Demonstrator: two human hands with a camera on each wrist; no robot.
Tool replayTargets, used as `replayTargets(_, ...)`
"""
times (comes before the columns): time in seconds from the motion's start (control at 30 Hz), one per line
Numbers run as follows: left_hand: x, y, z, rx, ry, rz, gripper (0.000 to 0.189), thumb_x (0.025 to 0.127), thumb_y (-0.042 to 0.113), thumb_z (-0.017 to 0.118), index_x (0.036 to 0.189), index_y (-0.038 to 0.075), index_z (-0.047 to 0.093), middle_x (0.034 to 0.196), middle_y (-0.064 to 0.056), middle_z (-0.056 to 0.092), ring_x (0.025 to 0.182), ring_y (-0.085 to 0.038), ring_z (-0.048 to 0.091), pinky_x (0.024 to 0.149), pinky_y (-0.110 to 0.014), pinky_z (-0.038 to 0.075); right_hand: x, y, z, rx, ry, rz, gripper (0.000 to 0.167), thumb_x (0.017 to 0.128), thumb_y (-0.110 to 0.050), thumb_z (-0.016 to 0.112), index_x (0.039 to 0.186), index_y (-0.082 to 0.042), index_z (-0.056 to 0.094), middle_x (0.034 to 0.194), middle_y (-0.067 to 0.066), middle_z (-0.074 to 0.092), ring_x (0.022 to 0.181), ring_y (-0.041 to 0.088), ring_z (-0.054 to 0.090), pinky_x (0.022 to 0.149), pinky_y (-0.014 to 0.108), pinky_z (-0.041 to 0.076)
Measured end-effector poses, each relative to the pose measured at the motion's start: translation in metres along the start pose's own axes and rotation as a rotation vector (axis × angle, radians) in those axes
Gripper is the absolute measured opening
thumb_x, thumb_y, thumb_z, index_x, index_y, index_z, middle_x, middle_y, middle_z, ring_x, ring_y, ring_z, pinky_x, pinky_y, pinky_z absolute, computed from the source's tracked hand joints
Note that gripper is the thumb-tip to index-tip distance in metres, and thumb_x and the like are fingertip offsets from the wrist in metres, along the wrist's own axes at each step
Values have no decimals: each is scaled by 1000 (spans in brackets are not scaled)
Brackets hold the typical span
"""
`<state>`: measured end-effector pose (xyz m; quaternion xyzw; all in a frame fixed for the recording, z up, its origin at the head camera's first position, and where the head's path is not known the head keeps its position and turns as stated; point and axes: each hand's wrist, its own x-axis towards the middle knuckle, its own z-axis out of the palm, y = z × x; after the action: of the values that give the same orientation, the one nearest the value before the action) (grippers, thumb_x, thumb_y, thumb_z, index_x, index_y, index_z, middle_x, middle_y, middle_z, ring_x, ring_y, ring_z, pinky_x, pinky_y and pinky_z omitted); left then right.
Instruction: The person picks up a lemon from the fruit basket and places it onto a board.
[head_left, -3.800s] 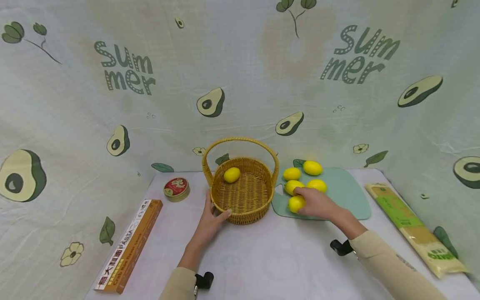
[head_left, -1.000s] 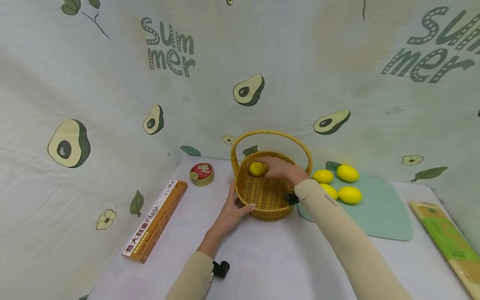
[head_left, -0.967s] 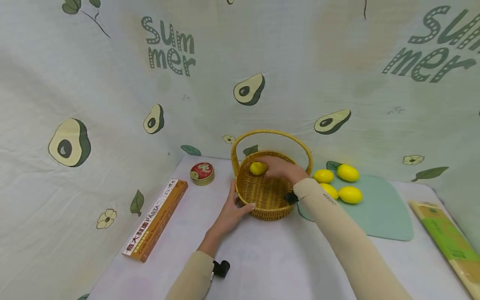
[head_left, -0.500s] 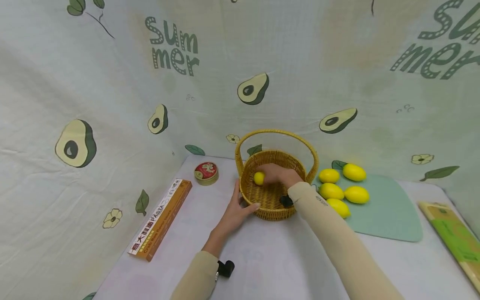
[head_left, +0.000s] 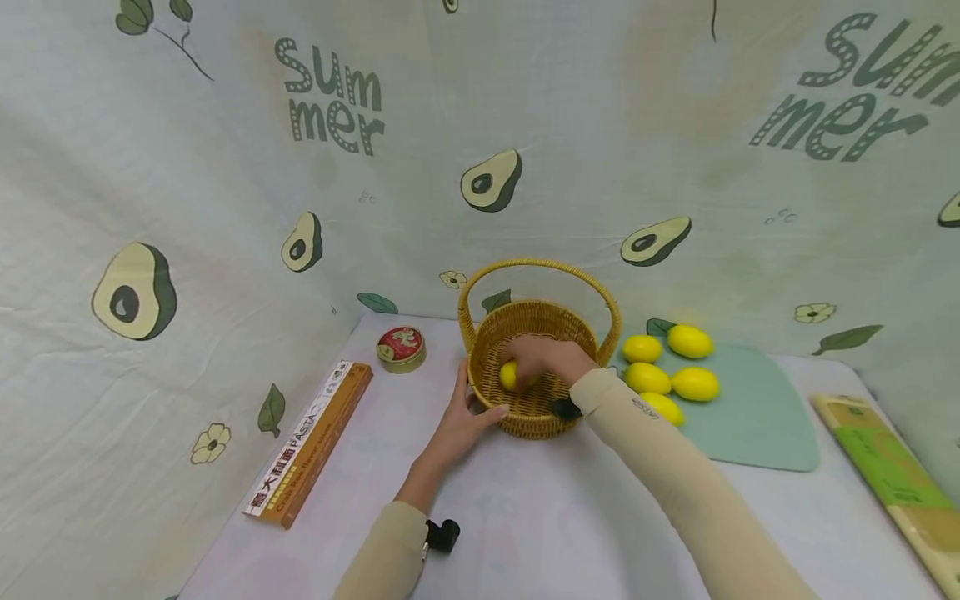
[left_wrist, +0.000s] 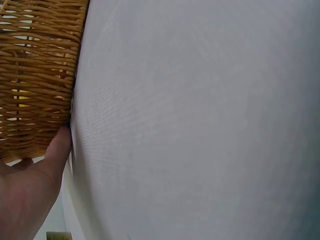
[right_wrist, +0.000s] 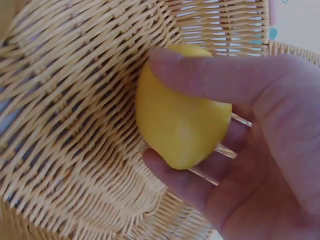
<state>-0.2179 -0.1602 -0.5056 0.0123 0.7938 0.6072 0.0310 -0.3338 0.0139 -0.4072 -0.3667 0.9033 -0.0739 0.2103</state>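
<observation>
A round wicker basket (head_left: 536,430) with a tall arched handle stands mid-table. My right hand (head_left: 546,358) is inside it, gripping a yellow lemon (head_left: 509,375). In the right wrist view, the thumb lies across the top of the lemon (right_wrist: 180,120) and the fingers curl beneath it, close to the woven wall. My left hand (head_left: 459,423) rests against the basket's near left side, its fingers extended along the outside and its thumb at the front. The left wrist view shows that thumb (left_wrist: 59,145) touching the wicker; the fingers are mostly hidden.
Several lemons (head_left: 695,384) lie on and by the left part of a pale green board (head_left: 765,417), right of the basket. A round red-topped tin (head_left: 401,348) and a pasta box (head_left: 307,450) stand left; a long yellow-green packet (head_left: 885,467) lies far right.
My right hand has left the lemon on the board and reached into the basket. Over the last second, the gripped lemon has moved nearer me inside the basket. My left hand stays at the basket.
</observation>
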Motion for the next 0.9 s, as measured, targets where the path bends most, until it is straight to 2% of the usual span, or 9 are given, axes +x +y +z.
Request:
replayTargets(0.2, 0, -2, 1, -6, 1, 23, 107, 88, 39, 76, 152, 52, -9, 168, 9, 2, 152, -35, 25, 118, -55, 31, -26, 1, -6, -7, 21, 22, 47, 84, -16, 76, 129, -16, 65, 123, 0, 64, 101, 18, 55, 89, 37, 49)
replayTargets(0.47, 0, -1, -4, 0, 4, 22, 108, 86, 43, 76, 152, 53, -9, 168, 8, 0, 152, -38, 22, 118, -55, 32, -74, 5, -12, -7, 106, -19, 53, 80, -15, 77, 131, -18, 64, 120, 0, 67, 93, 17, 56, 79, 33, 48)
replayTargets(0.6, 1, -2, -2, -7, -7, 21, 108, 87, 41, 76, 152, 52, -10, 168, 6, -2, 152, -39, 23, 118, -55, 31, -96, 15, -12, 37, 149, -15, 55, 78, -11, 78, 130, -18, 64, 118, 3, 68, 88, 18, 56, 73, 31, 48)
replayTargets(0.7, -1, -2, -1, -26, -10, 11, 108, 88, 38, 76, 153, 51, -10, 168, 4, -3, 152, -40, 21, 118, -55, 31, -112, 24, -9, 86, 161, -4, 57, 77, -10, 78, 131, -18, 63, 121, 5, 67, 90, 19, 56, 73, 30, 48)
replayTargets(0.77, -2, 0, 0, -46, -12, 3, 109, 88, 35, 76, 154, 49, -10, 169, 1, -3, 152, -41, 19, 118, -56, 30, -122, 28, -5, 113, 180, 5, 61, 77, -10, 77, 135, -17, 60, 127, 6, 65, 93, 19, 56, 75, 31, 48)
replayTargets(0.9, -9, 15, -1, -75, -53, 2, 112, 88, 34, 77, 157, 42, -11, 169, -3, -5, 152, -44, 16, 118, -56, 30, -141, 34, 1, 153, 255, 29, 67, 77, -11, 78, 140, -16, 55, 131, 7, 63, 98, 20, 58, 80, 34, 50)
